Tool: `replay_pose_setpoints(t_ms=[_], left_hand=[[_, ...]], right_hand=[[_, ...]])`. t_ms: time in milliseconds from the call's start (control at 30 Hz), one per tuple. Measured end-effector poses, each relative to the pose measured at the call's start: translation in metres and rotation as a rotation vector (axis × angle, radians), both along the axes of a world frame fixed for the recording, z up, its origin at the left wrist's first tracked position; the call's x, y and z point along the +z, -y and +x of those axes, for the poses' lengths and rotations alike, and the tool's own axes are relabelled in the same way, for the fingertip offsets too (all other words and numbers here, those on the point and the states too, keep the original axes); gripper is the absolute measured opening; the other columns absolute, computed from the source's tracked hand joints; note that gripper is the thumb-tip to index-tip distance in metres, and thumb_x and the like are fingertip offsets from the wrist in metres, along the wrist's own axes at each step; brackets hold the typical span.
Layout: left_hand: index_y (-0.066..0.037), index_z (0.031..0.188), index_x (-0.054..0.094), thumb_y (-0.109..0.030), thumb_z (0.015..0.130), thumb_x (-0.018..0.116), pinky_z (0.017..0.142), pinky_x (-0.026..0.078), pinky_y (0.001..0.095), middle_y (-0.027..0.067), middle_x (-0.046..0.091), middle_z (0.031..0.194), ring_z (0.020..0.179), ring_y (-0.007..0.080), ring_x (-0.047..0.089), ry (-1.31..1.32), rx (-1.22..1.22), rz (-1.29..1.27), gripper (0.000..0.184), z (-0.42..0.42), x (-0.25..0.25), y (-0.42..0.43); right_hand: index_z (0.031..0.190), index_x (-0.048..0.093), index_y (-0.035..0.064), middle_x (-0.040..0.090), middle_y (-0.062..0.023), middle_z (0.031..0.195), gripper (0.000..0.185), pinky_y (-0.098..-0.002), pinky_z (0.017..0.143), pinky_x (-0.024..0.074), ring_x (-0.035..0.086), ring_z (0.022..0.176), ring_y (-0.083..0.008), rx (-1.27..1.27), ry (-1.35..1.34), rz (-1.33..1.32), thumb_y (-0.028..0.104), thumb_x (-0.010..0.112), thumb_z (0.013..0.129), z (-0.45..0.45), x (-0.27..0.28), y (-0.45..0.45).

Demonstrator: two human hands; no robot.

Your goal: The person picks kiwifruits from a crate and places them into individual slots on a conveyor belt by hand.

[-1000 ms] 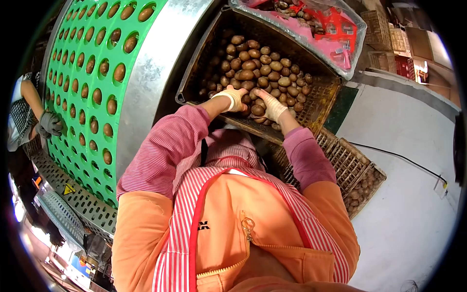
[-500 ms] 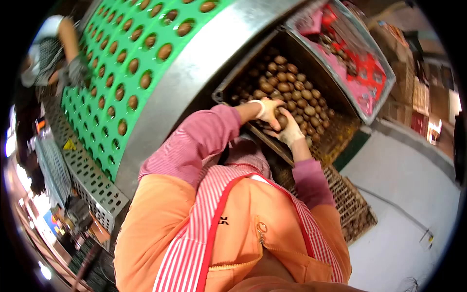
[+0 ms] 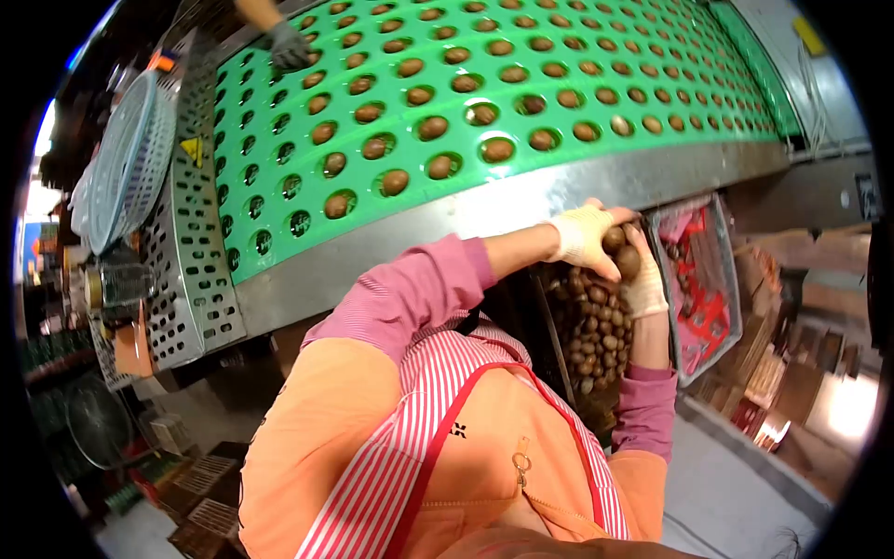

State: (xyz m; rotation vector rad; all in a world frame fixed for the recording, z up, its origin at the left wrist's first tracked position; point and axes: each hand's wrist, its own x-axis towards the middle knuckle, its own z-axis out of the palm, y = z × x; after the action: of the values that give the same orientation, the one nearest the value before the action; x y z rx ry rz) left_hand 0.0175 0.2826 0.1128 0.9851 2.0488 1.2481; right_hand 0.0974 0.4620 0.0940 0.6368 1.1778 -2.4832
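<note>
My left hand [image 3: 589,240], in a pale glove with bare fingertips, is curled round brown round fruits [image 3: 622,253] from the left. Against their right side is my right hand [image 3: 644,279], gloved the same way, so the fruits are cupped between both hands. They are above the dark crate [image 3: 556,340], where many more brown fruits [image 3: 596,326] lie. The metal edge [image 3: 447,216] of the green panel [image 3: 307,219] runs just beyond my left hand. Rows of oval holes in the panel hold single brown fruits, while several holes at its left are unfilled.
A grey crate [image 3: 729,279] with red and pink plastic stands right of the dark crate. A co-worker's dark-gloved hand [image 3: 290,47] is over the panel's far left. Perforated metal [image 3: 191,279] and a pale blue basket [image 3: 130,163] are at the left.
My view has swung left, showing more of the green panel. Both hands have risen from the pile with fruits between them, close to the panel's metal edge.
</note>
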Motion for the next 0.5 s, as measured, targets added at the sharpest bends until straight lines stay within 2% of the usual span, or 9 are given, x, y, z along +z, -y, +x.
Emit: replay_pose_setpoints(t_ms=[67, 133, 233, 333, 367, 400, 433, 467, 500], left_hand=[[-0.011, 0.145, 0.038, -0.042, 0.057, 0.085, 0.105, 0.040, 0.0415, 0.0242, 0.047, 0.132, 0.124, 0.0397, 0.046, -0.062, 0.160, 0.019, 0.105, -0.018, 0.016, 0.059], [-0.009, 0.146, 0.037, -0.044, 0.057, 0.085, 0.105, 0.041, 0.0418, 0.0248, 0.046, 0.134, 0.125, 0.0390, 0.046, -0.039, 0.320, 0.080, 0.107, -0.029, 0.020, 0.127], [-0.007, 0.145, 0.037, -0.041, 0.056, 0.085, 0.106, 0.041, 0.0411, 0.0248, 0.043, 0.135, 0.126, 0.0376, 0.045, -0.106, 0.630, 0.108, 0.106, -0.030, 0.010, 0.230], [-0.010, 0.146, 0.036, -0.030, 0.057, 0.087, 0.109, 0.038, 0.0421, 0.0224, 0.041, 0.139, 0.130, 0.0359, 0.043, -0.033, 0.836, 0.185, 0.106, -0.021, -0.025, 0.334], [-0.010, 0.146, 0.036, -0.026, 0.055, 0.088, 0.109, 0.039, 0.0414, 0.0206, 0.040, 0.140, 0.129, 0.0337, 0.044, 0.111, 0.935, 0.341, 0.106, -0.011, -0.035, 0.361], [-0.009, 0.146, 0.035, -0.020, 0.055, 0.089, 0.108, 0.041, 0.0401, 0.0180, 0.039, 0.141, 0.129, 0.0307, 0.045, 0.134, 0.991, 0.323, 0.106, -0.003, -0.042, 0.392], [-0.009, 0.146, 0.035, -0.013, 0.060, 0.087, 0.106, 0.043, 0.0388, 0.0147, 0.042, 0.138, 0.127, 0.0280, 0.046, 0.151, 1.013, 0.456, 0.101, 0.005, -0.057, 0.416], [-0.008, 0.145, 0.035, -0.006, 0.063, 0.084, 0.103, 0.047, 0.0374, 0.0117, 0.045, 0.137, 0.124, 0.0250, 0.048, 0.235, 1.003, 0.593, 0.095, 0.015, -0.042, 0.431], [-0.008, 0.143, 0.037, -0.005, 0.064, 0.084, 0.101, 0.048, 0.0369, 0.0107, 0.047, 0.135, 0.123, 0.0238, 0.050, 0.235, 1.061, 0.643, 0.092, 0.023, -0.052, 0.448]], right_hand=[[0.139, 0.040, 0.0100, 0.050, -0.0127, 0.135, 0.051, -0.0440, 0.097, 0.0477, 0.052, 0.122, -0.0298, 0.121, -0.124, 0.050, 0.027, 0.058, 0.095, -0.047, 0.030, 0.060], [0.137, 0.042, 0.0084, 0.052, -0.0118, 0.132, 0.051, -0.0413, 0.094, 0.0505, 0.056, 0.117, -0.0278, 0.282, -0.219, 0.014, 0.028, 0.059, 0.094, -0.089, 0.037, 0.125], [0.136, 0.042, 0.0122, 0.056, -0.0090, 0.126, 0.054, -0.0398, 0.078, 0.0577, 0.062, 0.108, -0.0244, 0.544, -0.224, 0.116, 0.035, 0.063, 0.091, -0.139, 0.031, 0.231], [0.137, 0.041, 0.0187, 0.056, -0.0087, 0.125, 0.062, -0.0470, 0.066, 0.0589, 0.062, 0.106, -0.0263, 0.807, -0.111, 0.238, 0.041, 0.069, 0.086, -0.163, 0.024, 0.344], [0.138, 0.041, 0.0199, 0.056, -0.0093, 0.126, 0.064, -0.0494, 0.065, 0.0586, 0.062, 0.106, -0.0279, 0.851, -0.104, 0.251, 0.043, 0.069, 0.085, -0.166, 0.018, 0.379], [0.138, 0.040, 0.0212, 0.055, -0.0099, 0.128, 0.066, -0.0518, 0.065, 0.0582, 0.061, 0.107, -0.0296, 0.894, -0.094, 0.264, 0.044, 0.070, 0.085, -0.167, 0.010, 0.412], [0.139, 0.040, 0.0211, 0.055, -0.0109, 0.129, 0.067, -0.0534, 0.066, 0.0578, 0.061, 0.107, -0.0313, 0.939, -0.084, 0.235, 0.044, 0.070, 0.084, -0.169, -0.007, 0.442], [0.140, 0.039, 0.0209, 0.054, -0.0120, 0.130, 0.068, -0.0550, 0.066, 0.0575, 0.060, 0.107, -0.0331, 0.983, -0.073, 0.205, 0.044, 0.071, 0.084, -0.170, -0.020, 0.469], [0.140, 0.038, 0.0200, 0.054, -0.0130, 0.130, 0.069, -0.0558, 0.066, 0.0569, 0.060, 0.108, -0.0345, 0.995, -0.059, 0.240, 0.043, 0.071, 0.084, -0.167, -0.023, 0.492]])
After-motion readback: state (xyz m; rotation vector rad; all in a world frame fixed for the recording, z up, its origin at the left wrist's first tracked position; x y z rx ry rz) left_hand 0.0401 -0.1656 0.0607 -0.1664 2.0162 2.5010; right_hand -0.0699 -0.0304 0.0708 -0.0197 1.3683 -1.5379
